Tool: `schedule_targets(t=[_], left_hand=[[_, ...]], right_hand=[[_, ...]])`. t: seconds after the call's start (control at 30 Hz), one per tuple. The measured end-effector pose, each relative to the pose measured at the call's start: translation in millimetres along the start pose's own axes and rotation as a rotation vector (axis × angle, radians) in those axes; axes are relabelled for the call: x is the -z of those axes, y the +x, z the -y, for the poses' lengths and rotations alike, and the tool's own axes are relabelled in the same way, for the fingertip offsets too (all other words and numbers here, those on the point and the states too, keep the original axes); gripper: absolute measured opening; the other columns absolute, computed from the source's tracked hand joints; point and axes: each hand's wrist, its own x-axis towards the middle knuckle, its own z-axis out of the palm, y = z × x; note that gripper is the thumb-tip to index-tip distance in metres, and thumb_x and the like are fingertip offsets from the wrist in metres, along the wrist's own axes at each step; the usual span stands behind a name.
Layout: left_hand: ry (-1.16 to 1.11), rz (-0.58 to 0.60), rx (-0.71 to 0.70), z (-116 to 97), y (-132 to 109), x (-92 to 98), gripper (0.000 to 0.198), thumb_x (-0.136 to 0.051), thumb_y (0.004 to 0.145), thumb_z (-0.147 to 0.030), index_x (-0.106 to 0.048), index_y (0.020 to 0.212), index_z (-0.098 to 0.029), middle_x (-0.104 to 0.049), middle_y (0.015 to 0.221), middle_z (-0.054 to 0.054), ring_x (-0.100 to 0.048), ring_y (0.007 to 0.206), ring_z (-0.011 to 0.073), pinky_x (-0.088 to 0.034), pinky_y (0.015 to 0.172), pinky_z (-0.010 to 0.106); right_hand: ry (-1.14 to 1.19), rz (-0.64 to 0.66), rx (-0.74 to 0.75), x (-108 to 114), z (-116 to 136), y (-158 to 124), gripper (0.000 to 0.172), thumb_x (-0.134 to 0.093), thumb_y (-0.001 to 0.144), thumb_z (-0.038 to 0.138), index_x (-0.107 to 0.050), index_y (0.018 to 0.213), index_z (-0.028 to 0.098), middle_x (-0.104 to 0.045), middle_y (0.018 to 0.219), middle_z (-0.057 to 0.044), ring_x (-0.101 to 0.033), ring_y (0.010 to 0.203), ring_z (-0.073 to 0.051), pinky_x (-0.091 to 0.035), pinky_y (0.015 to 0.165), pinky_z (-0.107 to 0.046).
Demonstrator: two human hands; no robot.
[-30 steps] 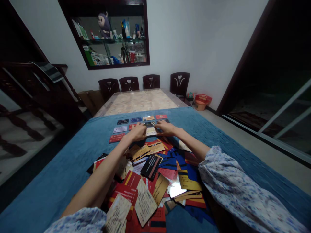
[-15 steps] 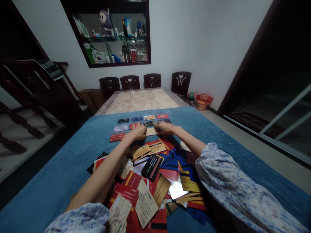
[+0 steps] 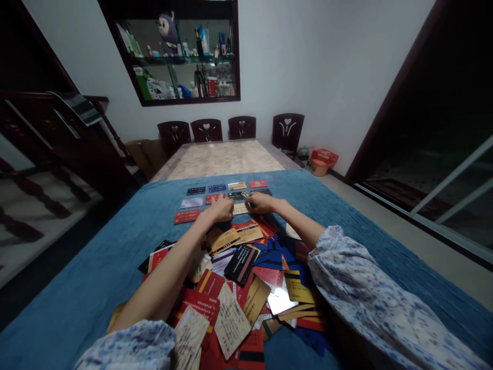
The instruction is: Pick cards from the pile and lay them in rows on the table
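Both my arms reach forward over a blue cloth [image 3: 96, 267] spread on the table. My left hand [image 3: 221, 209] and my right hand [image 3: 261, 202] meet at a pale card [image 3: 240, 208], each pinching one end of it flat on the cloth. Beyond the hands, several cards [image 3: 195, 190] lie in neat rows. Under my forearms sprawls a loose pile of cards [image 3: 246, 288] in red, blue, gold and black.
The bare marble-patterned table top [image 3: 223, 159] extends past the cloth to several dark chairs [image 3: 287, 131] at the wall. A glass cabinet [image 3: 181, 51] hangs above. A stair rail stands at left, a sliding glass door at right, a red container [image 3: 322, 160] on the floor.
Both hands stay on the pale card with almost no shift; the view has tilted slightly and my sleeves have slid a little forward.
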Motion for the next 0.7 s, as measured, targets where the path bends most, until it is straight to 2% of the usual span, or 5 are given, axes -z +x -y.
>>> schedule_targets(t=[0.13, 0.37, 0.5, 0.7], left_hand=[[-0.011, -0.017, 0.026, 0, 3, -5.1, 0.026, -0.055, 0.079, -0.018, -0.062, 0.104, -0.021, -0.065, 0.117, 0.013, -0.043, 0.124, 0.0345, -0.039, 0.1, 0.063], [-0.022, -0.039, 0.042, 4, 6, -11.7, 0.023, -0.057, 0.077, -0.02, -0.061, 0.099, -0.022, -0.066, 0.115, 0.012, -0.041, 0.126, 0.035, -0.038, 0.1, 0.064], [0.01, -0.04, 0.044, 1, 4, -9.6, 0.024, -0.055, 0.079, -0.02, -0.06, 0.102, -0.02, -0.064, 0.121, 0.015, -0.04, 0.13, 0.0358, -0.038, 0.1, 0.064], [0.106, -0.076, 0.024, -6, 0, -6.6, 0.027, -0.049, 0.086, -0.022, -0.061, 0.11, -0.018, -0.06, 0.127, 0.018, -0.039, 0.131, 0.0365, -0.037, 0.101, 0.06]], right_hand=[[-0.008, -0.012, -0.008, -2, 0, 0, 0.021, -0.065, 0.085, 0.026, -0.074, 0.102, 0.019, -0.067, 0.109, -0.011, -0.063, 0.096, -0.02, -0.044, 0.076, -0.023], [-0.024, -0.058, -0.012, -6, 3, -6, 0.023, -0.059, 0.088, 0.025, -0.073, 0.105, 0.018, -0.067, 0.111, -0.012, -0.063, 0.095, -0.02, -0.043, 0.074, -0.024], [-0.04, -0.051, -0.01, -2, 5, -11, 0.025, -0.058, 0.089, 0.024, -0.073, 0.11, 0.02, -0.068, 0.111, -0.011, -0.063, 0.097, -0.021, -0.043, 0.075, -0.024], [-0.048, -0.088, -0.042, 4, 5, -21, 0.033, -0.052, 0.095, 0.035, -0.069, 0.12, 0.021, -0.068, 0.114, -0.013, -0.061, 0.105, -0.025, -0.045, 0.079, -0.029]])
